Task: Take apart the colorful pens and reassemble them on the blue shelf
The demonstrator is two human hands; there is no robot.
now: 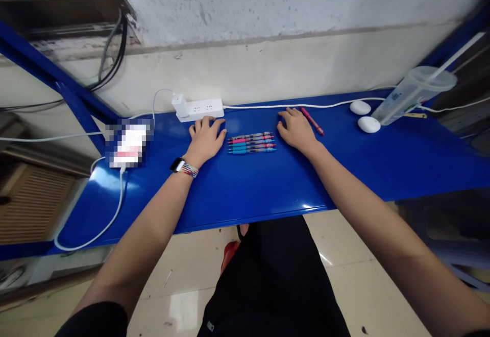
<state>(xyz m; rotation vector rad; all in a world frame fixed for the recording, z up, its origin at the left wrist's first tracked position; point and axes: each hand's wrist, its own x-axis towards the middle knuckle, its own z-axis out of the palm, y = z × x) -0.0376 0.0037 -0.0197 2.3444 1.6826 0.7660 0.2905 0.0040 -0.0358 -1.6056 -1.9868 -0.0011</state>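
Note:
My left hand [205,139] lies on the blue shelf [245,189] with its fingers spread, just in front of a white power strip [202,109]. A row of several pens [251,143], with blue, pink and grey barrels, lies side by side between my hands. To the right of that row, my right hand [296,127] rests palm down with fingers apart, holding nothing. One red-pink pen [312,121] lies by itself at a slant just beyond the right side of that hand. A watch [184,166] with a patterned band is on my left wrist.
A blurred-out phone-like device [130,144] with a white cable lies at the left. Two white rounded objects [360,107] stand at the right beside a tall translucent container [411,94] holding a white stick. A white cord [275,106] runs along the wall.

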